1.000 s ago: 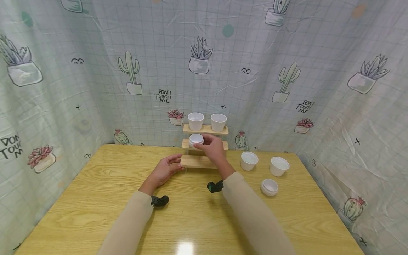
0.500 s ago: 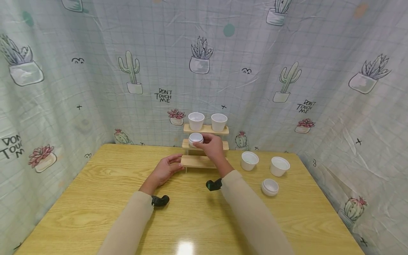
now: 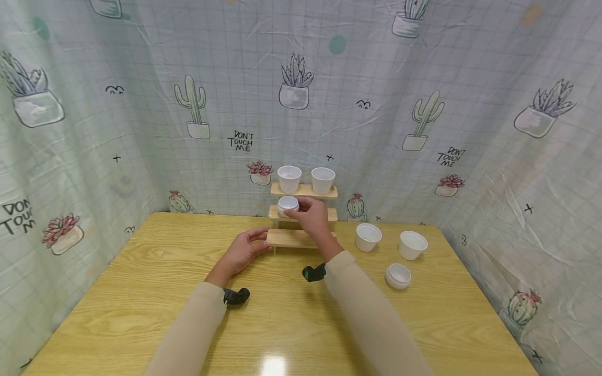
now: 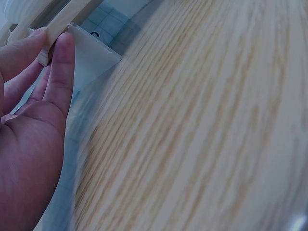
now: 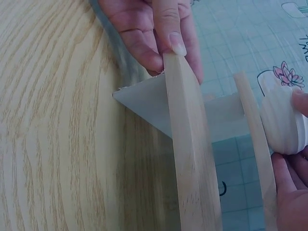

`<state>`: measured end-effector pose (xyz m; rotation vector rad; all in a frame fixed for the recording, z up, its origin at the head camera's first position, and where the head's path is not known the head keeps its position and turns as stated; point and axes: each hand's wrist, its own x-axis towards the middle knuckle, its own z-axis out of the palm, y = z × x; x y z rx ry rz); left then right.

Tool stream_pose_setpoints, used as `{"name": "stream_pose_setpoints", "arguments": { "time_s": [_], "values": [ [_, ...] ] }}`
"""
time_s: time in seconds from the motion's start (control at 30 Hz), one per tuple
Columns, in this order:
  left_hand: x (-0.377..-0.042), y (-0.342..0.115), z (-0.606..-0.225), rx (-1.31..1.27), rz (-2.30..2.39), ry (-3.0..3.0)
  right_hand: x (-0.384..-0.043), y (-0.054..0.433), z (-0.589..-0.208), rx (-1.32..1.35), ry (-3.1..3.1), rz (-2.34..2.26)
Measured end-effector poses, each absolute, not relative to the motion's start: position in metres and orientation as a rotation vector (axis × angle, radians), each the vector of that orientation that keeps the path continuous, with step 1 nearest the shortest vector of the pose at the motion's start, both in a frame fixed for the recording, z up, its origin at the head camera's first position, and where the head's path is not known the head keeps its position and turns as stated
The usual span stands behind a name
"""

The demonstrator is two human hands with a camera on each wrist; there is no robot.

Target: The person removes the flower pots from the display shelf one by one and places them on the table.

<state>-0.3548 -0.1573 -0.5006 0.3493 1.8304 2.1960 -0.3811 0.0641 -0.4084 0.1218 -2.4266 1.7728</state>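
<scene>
A three-step wooden shelf (image 3: 293, 238) stands on the table at the back. My left hand (image 3: 243, 251) pinches the left end of its lowest step, thumb on one face and fingers on the other, as the left wrist view shows at the step end (image 4: 58, 30). On the left part of the middle step, my right hand (image 3: 314, 216) holds a small white round pot (image 3: 288, 205) with a stepped rim. The right wrist view has this pot (image 5: 280, 120) right at the step's upper face, thumb and fingers on its side.
Two taller white pots, a left one (image 3: 289, 179) and a right one (image 3: 322, 180), stand on the top step. Right of the shelf, two white pots (image 3: 368, 237) (image 3: 413, 245) and a low round pot (image 3: 398, 276) stand on the table (image 3: 117, 313). A patterned curtain (image 3: 216, 94) hangs behind.
My right hand has shifted very slightly left with the small pot along the middle step. The left hand keeps its grip on the lowest step.
</scene>
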Motion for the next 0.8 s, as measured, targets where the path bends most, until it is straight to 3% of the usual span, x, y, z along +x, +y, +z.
{"name": "stream_pose_setpoints", "arguments": {
  "time_s": [0.47, 0.8],
  "values": [
    [-0.3569, -0.1614, -0.5072, 0.473, 2.242, 1.790, -0.3817, 0.0635, -0.4114, 0.185, -2.398, 1.741],
    [-0.3556, -0.1584, -0.5050, 0.376, 2.212, 1.824, -0.3723, 0.0685, -0.4153, 0.178, -2.314, 1.789]
  ]
}}
